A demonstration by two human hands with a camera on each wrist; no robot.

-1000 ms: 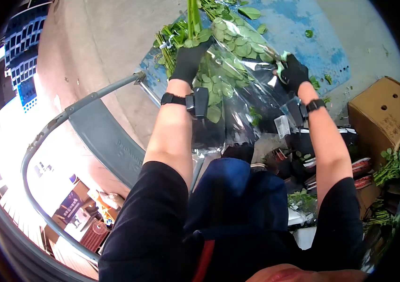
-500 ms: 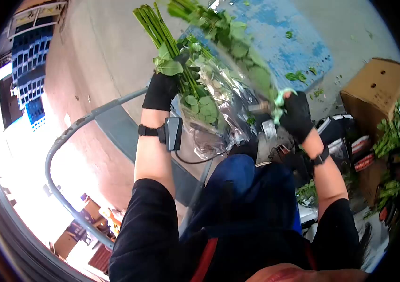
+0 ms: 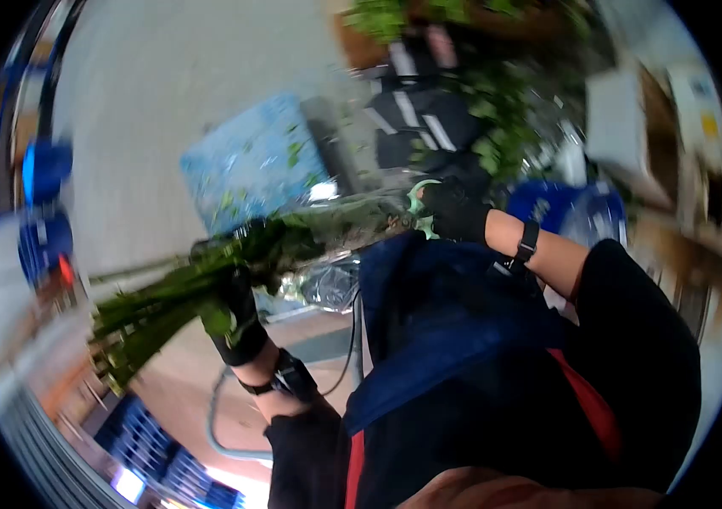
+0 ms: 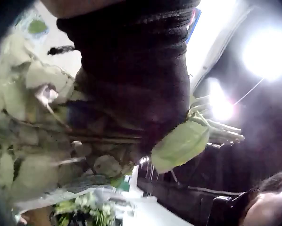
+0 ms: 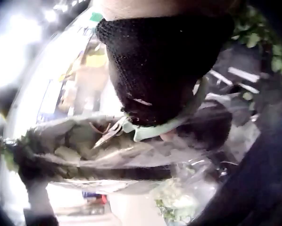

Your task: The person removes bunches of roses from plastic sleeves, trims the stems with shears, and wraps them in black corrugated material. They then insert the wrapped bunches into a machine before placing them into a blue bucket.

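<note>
A: Quick one: where's the bundle?

B: Leafy bundle (image 3: pixel 276 246) lies across the person's front, between both hands. Bare stem ends (image 3: pixel 106 360) jut out past the left; the leafy part runs toward the right inside a clear sleeve (image 3: pixel 361 220).

A: Grips?

B: Left hand (image 3: pixel 238 318) is wrapped round the stems, no gap visible; some fingers hidden. A broad leaf (image 4: pixel 181 146) sits against that glove. Right hand (image 3: pixel 456 212) is curled round green-handled scissors (image 5: pixel 153 132), at the sleeve's end. Whether it pinches plastic too, can't tell.

A: Blades?

B: They lie over the sleeve in the right wrist view. Parted or together, too blurred to say.

A: So how is this hold done well?

B: My judgement: left takes the weight, firm on the bare stems, not squeezing leaves. Right only steadies the sleeved end, blades kept flat and clear of plastic, since a tip could nick it. Keep both ends level; sagging would likely bend the stems or let the sleeve slip.

A: Other snags?

B: Stem ends stick out well beyond the left glove, so they could knock things on a turn. More clear plastic (image 3: pixel 327 284) sits just below the bundle; best not to snag it. Blue board (image 3: pixel 246 161) is on the floor beyond.
</note>
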